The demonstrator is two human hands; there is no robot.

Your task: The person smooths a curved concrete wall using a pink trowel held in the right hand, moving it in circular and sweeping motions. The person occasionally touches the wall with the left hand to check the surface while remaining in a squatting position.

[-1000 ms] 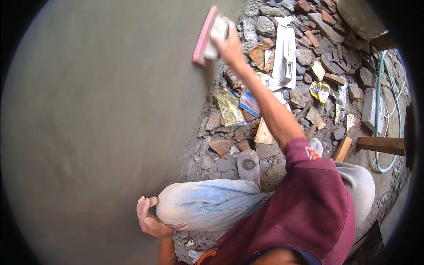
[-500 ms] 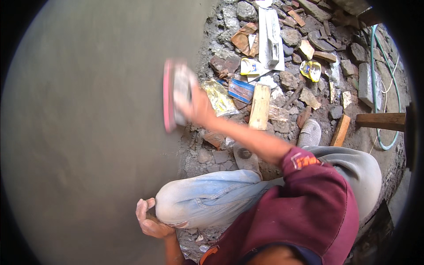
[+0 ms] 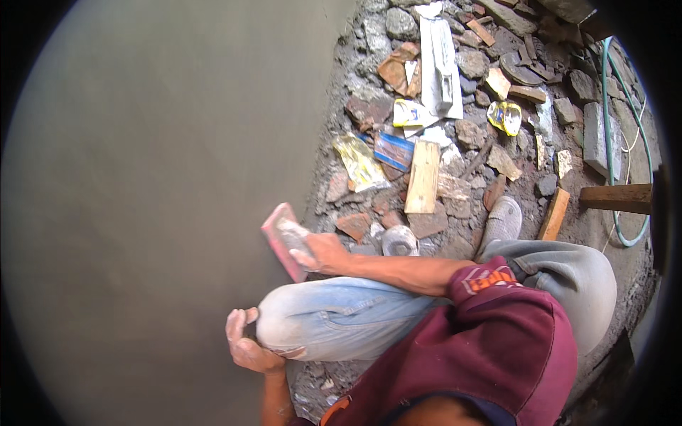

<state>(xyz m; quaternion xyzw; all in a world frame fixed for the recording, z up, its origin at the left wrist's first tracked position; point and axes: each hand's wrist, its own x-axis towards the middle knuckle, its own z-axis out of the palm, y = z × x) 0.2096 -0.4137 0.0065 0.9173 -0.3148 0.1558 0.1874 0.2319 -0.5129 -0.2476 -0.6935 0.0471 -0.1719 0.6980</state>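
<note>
The person squats close against a smooth grey plastered wall (image 3: 163, 199), knees folded so that the body stays within arm's reach of the surface. The right hand (image 3: 320, 254) has its fingers wrapped tight around the grip of a pink float (image 3: 282, 240), whose flat face lies against the wall just beside the wall's lower edge, where plaster meets the rubble; holding it flat like this keeps the whole face in contact with the plaster. The left hand (image 3: 245, 344) holds nothing: its fingers are spread fairly wide and loosely curled, resting near the wall beside the bent knee in pale jeans (image 3: 334, 316), probably as a brace for balance in the squat.

There is one float in view and two hands, only one of them loaded. On the rubble ground (image 3: 462, 142) lie two short wooden offcuts: a pale plank (image 3: 423, 176) near the middle and a narrower orange-brown piece (image 3: 554, 213) by the grey shoe (image 3: 501, 221). Two shoes show, the second, dustier one (image 3: 399, 241) just behind the float hand. One yellow wrapper (image 3: 360, 162) and one blue packet (image 3: 393, 150) lie among the stones, and one green hose (image 3: 616, 142) curves along the far right. Broken bricks and stones are too many and too jumbled to count.
</note>
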